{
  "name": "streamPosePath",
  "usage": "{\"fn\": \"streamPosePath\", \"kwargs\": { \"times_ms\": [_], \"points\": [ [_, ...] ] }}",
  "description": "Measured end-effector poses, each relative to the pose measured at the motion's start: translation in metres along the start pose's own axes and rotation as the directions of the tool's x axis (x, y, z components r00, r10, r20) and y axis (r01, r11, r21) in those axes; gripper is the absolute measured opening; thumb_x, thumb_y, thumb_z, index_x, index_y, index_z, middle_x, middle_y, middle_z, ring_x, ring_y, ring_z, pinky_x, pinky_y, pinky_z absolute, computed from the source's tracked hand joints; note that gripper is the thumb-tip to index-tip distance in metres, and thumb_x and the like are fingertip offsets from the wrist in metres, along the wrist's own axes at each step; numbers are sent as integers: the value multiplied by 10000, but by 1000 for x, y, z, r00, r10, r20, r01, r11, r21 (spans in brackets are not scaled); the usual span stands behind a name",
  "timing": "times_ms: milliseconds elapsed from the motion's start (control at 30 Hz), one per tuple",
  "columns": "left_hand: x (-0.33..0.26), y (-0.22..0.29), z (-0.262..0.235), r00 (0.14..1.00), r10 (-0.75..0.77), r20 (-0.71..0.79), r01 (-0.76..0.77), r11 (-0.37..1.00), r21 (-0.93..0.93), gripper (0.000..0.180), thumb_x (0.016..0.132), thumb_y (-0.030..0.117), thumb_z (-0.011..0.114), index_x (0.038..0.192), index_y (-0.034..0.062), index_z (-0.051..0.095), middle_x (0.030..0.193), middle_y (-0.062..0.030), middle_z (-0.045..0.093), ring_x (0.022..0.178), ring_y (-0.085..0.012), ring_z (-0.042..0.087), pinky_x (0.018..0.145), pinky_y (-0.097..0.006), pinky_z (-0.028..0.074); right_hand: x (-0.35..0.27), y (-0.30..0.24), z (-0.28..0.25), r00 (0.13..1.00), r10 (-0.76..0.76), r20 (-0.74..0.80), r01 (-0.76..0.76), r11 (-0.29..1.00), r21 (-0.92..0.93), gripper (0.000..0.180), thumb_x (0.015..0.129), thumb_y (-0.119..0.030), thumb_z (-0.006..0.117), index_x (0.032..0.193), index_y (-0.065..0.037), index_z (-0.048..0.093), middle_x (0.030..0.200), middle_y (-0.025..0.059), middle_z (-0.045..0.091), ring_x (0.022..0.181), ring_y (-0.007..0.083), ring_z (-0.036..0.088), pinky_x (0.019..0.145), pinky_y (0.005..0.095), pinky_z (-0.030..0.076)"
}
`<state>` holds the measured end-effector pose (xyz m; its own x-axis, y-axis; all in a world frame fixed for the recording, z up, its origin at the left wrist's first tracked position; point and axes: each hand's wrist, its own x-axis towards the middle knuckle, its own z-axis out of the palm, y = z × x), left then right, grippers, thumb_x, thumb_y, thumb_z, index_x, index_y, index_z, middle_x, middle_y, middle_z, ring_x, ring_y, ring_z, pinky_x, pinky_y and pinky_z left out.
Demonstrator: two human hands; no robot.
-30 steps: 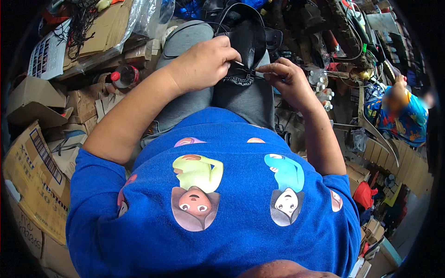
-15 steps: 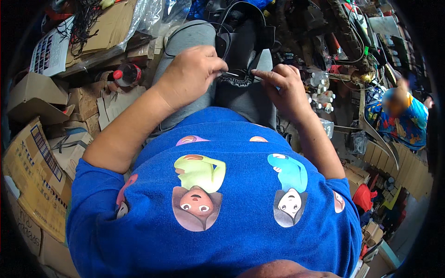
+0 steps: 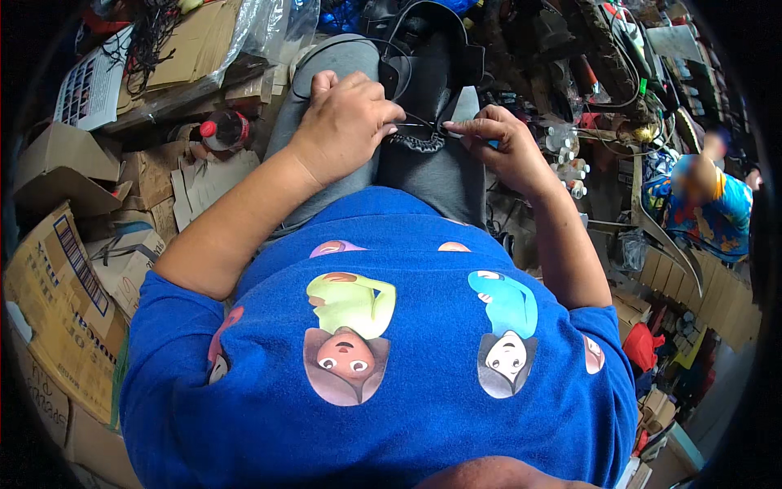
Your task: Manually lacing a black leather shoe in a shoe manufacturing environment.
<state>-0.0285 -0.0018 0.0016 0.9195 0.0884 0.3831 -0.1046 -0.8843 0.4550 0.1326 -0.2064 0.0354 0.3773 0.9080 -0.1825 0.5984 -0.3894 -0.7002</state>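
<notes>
My left hand (image 3: 349, 122) is closed in a pinch over my left thigh, thumb and forefinger on a thin, bright needle (image 3: 417, 125) that points right. Facing it, my right hand (image 3: 501, 140) is also pinched, its fingertips close to the needle's far end; what they hold is too small to make out. Just below the needle lies a gathered black edge (image 3: 419, 143), part of a black item (image 3: 430, 75) wedged between my knees. Its kind is unclear. A thin dark cord (image 3: 314, 50) loops over my left knee.
A bottle with a red cap (image 3: 224, 131) lies at left among cardboard boxes (image 3: 69, 163). Several small bottles (image 3: 570, 169) stand right of my right hand. A curved strip (image 3: 672, 244) lies farther right, near another person in a colourful shirt (image 3: 717, 204).
My left hand has turned and its back fingers have lifted. The needle now lies more level between my hands. My right hand has shifted slightly, its fingers more curled.
</notes>
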Motion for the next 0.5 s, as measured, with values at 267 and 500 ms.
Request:
{"fn": "streamPosePath", "kwargs": {
  "times_ms": [267,500],
  "points": [
    [8,3,0,998,-60,26,65,968,-242,124,739,150,717,858,183,713,774,31,563,878,-159,535,831,-356,300,3,11,2,997,59,58,-70,976,207,442,740,68,567,1074,-179,717,824,23,527,815,138,551,786,271,461],
    [7,-4,12,999,-35,18,37,994,-98,146,744,146,713,874,211,724,774,43,562,886,-157,529,840,-351,294,16,18,-6,988,65,142,-96,969,228,433,749,93,527,1051,-151,720,872,24,525,877,141,547,835,257,439]
  ]
}}
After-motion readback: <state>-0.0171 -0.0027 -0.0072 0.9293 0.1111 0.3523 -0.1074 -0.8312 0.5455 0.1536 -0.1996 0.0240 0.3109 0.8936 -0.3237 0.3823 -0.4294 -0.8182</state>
